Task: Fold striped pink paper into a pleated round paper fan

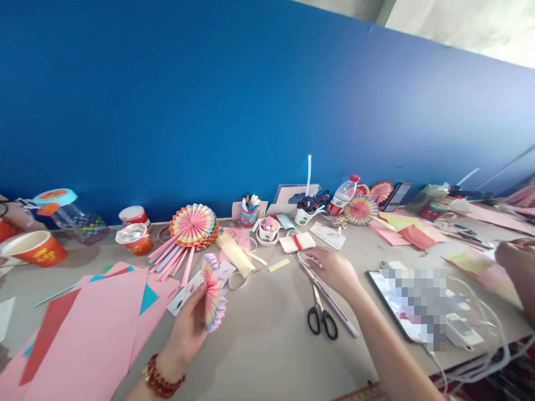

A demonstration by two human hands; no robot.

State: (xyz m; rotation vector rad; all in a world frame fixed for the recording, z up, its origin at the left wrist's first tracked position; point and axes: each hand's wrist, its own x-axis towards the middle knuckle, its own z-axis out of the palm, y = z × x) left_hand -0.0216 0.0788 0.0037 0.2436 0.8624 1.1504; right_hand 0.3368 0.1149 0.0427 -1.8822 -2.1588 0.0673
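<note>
My left hand (190,314) grips a pleated paper fan (215,292) in pink, yellow and lilac, held up on edge above the table. Its thumb and fingers close on the fan's left side. My right hand (334,270) hovers low over the table with fingers extended around the upper end of a long, pale paper stick (336,306). Whether the fingers touch the stick is unclear. Just below lie black-handled scissors (321,320), their blades beside the stick. A white packet with a red band (296,242) lies beyond the right fingertips.
Pink paper sheets (96,323) cover the left side. Finished paper rosettes (193,225) stand behind my left hand. Cups, a pen pot (249,216) and a bottle (345,195) line the blue partition (209,100). A device with cables (463,331) and another person's hand (516,262) are at right.
</note>
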